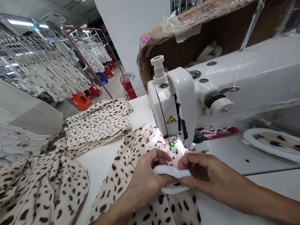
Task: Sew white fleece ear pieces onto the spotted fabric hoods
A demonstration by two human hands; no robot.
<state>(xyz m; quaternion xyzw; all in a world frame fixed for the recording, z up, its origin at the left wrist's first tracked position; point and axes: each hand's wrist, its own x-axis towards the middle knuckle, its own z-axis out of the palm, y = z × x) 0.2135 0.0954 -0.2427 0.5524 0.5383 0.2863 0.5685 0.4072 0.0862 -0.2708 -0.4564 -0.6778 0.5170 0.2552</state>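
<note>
Both hands hold a small spotted fabric piece with white fluffy trim, just in front of the sewing machine's needle area. My left hand pinches its left end between thumb and fingers. At the right end, my right hand closes thumb and fingertips on the trim. Beneath the hands lies a beige fleece garment panel with dark spots, reaching up to the lit presser foot. The white sewing machine stands right above. My fingers hide part of the trimmed piece.
An oval spotted piece with white edging lies on the right of the machine bed, near red-handled thread snips. Folded spotted fabric and a draped pile cover the left. Behind the machine stands a cardboard box.
</note>
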